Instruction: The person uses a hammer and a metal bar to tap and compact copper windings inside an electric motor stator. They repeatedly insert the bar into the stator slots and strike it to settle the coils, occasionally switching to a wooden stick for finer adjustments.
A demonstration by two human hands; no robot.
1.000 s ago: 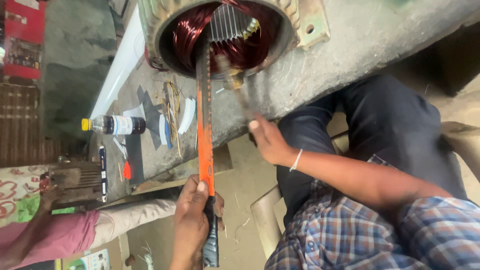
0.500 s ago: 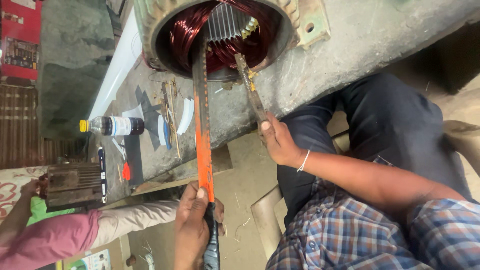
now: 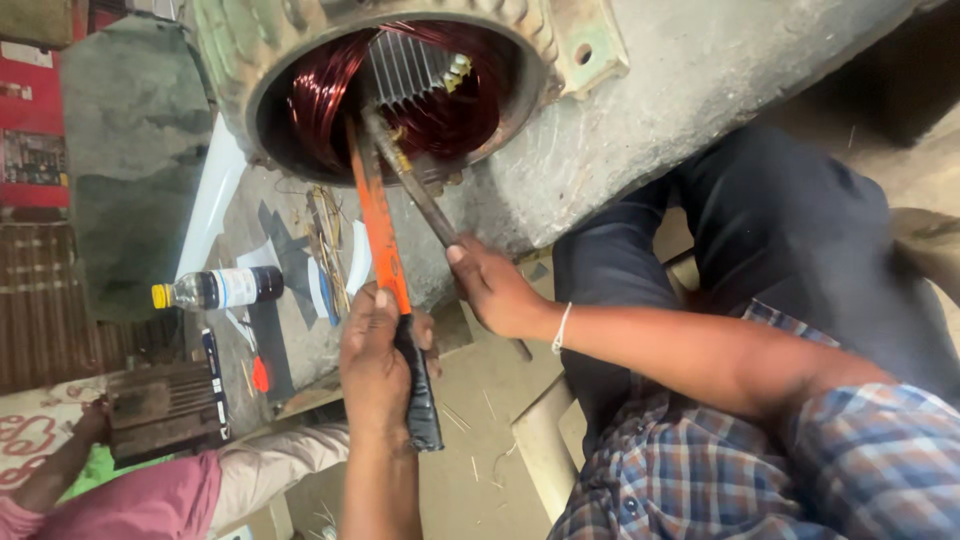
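Head view: a big motor housing lies on the floor, copper windings inside its bore. An orange bar and a dark rod reach into it. The left hand is wrapped around the bar's black grip; the right hand clasps the rod. A bottle lies nearby.

copper-red wire windings gleam inside the grey-green round metal motor housing. the long orange metal tool with black grip crosses it. blue-and-white checked shirt sleeve, dark blue trousers, perhaps dark liquid in the yellow-capped plastic bottle.
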